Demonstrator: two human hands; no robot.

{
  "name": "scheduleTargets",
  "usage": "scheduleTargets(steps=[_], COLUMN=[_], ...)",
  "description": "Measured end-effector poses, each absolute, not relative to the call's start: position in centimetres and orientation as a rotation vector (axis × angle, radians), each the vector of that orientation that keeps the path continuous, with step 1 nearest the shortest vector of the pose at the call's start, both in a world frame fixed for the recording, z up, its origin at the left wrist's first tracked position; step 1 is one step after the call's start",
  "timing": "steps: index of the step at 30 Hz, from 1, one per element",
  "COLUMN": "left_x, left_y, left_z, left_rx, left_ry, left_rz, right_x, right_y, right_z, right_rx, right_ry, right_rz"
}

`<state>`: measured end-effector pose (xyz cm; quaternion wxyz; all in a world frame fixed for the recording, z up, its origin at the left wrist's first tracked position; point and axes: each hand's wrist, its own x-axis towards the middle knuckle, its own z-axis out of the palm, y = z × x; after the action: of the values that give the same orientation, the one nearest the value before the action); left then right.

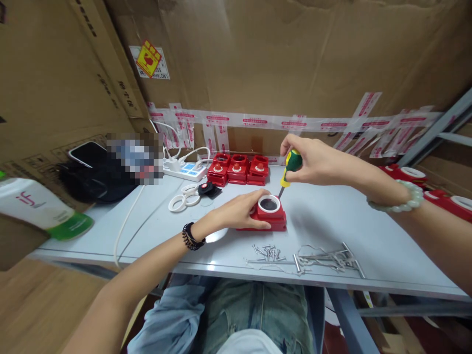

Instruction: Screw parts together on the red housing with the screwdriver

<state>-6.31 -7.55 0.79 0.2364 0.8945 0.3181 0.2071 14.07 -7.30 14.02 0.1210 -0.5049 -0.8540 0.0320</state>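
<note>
My left hand (246, 210) grips a red box-like unit (277, 222) from its left side and steadies it on the table. A white ring (269, 203) with a dark centre sits on top of the unit. In my right hand (308, 160) is a screwdriver (292, 164) with a green and yellow handle. Its shaft slants down to the unit's far right corner; the very tip is hidden behind the unit. Nearer the table's front edge lies a small pile of loose screws (270, 252), and beside it several metal T-shaped rods (328, 257) tangled with pale string.
Three red units (238, 169) stand in a row at the back, beside a white power strip (188, 169) with plugged cables. White rings (177, 203) and a black part (207, 188) lie left of centre. More red units (452, 202) are at far right. A tube (44, 209) and a phone (87, 153) are left.
</note>
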Motion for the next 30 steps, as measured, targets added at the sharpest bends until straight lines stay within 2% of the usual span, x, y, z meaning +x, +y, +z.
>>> scheduleTargets(steps=[5, 10, 15, 20, 26, 30], left_x=[-6.3, -6.3, -6.3, -6.3, -6.3, -6.3], left_y=[-7.6, -7.6, -7.5, -7.5, -7.5, -7.5], left_z=[0.9, 0.8, 0.7, 0.7, 0.6, 0.6], left_rx=[2.453, 2.452, 2.458, 2.443, 2.45, 2.452], left_ry=[0.882, 0.872, 0.874, 0.882, 0.886, 0.885], left_rz=[0.551, 0.557, 0.572, 0.565, 0.568, 0.578], right_x=[14.1, 14.4, 14.3, 14.2, 14.2, 14.4], right_y=[-7.1, -7.0, -7.1, -7.1, -7.0, -6.8], right_z=[14.0, 13.9, 13.7, 13.7, 13.1, 12.8], right_rx=[-1.493, -1.457, -1.494, -1.437, -1.467, -1.418], right_ry=[-2.452, -2.516, -2.452, -2.501, -2.372, -2.268], right_rz=[-0.068, 0.079, -0.075, 0.081, -0.122, 0.011])
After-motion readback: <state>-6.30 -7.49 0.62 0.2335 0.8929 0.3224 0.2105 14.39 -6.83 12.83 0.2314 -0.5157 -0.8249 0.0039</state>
